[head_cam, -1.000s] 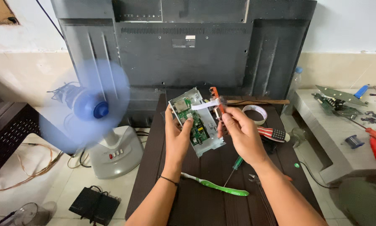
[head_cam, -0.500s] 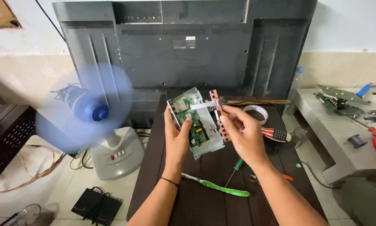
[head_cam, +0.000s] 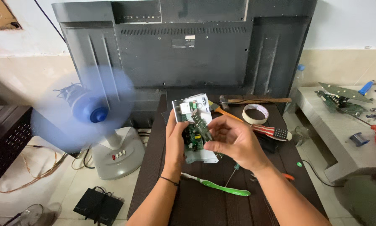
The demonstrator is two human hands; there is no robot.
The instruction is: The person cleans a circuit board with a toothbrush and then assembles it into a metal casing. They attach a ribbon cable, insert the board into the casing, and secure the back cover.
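Both hands (head_cam: 204, 140), board (head_cam: 193, 125) lowered, ribbon folded down

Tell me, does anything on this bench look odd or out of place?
Yes: a green toothbrush lies on the dark table among repair tools, below the circuit board assembly that the left hand holds. The fan spins with no guard over its blades, with loose cables beside it.

Green circuit board (head_cam: 193, 133) in a silver tray, seemingly tilted upright.
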